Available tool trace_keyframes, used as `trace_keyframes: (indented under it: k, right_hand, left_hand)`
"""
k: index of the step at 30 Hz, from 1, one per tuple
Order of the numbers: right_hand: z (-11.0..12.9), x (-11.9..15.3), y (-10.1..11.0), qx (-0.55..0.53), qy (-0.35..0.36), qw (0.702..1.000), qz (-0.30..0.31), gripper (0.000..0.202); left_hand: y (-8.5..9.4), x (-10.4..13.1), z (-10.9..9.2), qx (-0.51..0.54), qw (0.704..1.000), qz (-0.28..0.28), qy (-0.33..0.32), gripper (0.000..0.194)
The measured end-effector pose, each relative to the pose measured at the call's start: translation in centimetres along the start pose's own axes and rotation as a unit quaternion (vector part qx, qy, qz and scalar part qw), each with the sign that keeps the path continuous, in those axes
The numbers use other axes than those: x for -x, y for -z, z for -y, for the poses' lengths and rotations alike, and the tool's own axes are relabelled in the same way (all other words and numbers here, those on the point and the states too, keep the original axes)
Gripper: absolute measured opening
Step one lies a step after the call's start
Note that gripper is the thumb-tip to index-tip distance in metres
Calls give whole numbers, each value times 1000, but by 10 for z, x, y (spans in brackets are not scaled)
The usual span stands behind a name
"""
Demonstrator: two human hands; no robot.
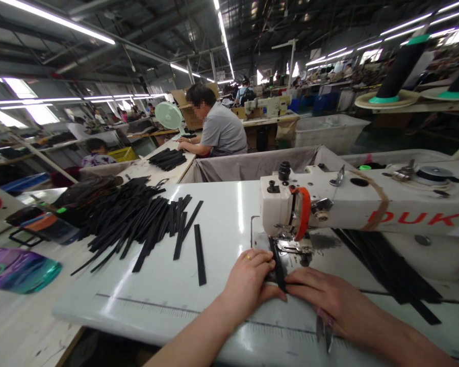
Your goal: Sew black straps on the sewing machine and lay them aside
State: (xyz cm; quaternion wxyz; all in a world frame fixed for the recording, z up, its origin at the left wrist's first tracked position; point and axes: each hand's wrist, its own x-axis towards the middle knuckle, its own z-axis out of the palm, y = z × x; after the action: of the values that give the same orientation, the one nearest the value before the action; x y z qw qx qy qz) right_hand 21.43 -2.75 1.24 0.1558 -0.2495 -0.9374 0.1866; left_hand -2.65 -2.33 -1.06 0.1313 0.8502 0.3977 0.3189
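Note:
A black strip (279,265) lies under the needle area of a white sewing machine (352,199). My left hand (250,278) is closed on the strip's left side, fingers at its edge and thumb near its lower end. On the other side, my right hand (321,298) presses its fingertips on the lower end of the same strip. Metal thread snips (324,331) hang at my right palm. A heap of black strips (130,219) spreads over the left of the table, with a single strip (200,255) apart from it. More black strips (398,270) lie beneath the machine arm.
A purple and teal bottle (21,270) lies at the far left, near a small bin (53,227). Across a cloth-lined trough (260,164), a person (222,122) works at another table beside a green fan (169,116). Thread cones (396,76) stand at the upper right.

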Motion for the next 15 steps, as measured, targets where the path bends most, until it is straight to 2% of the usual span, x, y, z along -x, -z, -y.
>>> trace_keyframes:
  k: [3,7,11,15]
  right_hand:
    - [-4,0,-3,3,4,1000,5,46]
    - [-4,-1,-4,34,-11,999,2,44]
    - [-10,-11,-1,47,-20,999,9,43]
    - [-15,-21,0,68,-29,997,-19,50]
  left_hand:
    - [3,-2,2,8,1000,5,7,50]
    - [6,-9,1,-2,1000,19,20,45]
    - [3,-12,0,-7,999,10,38,37]
    - [-2,-12,0,6,999,-20,49,18]
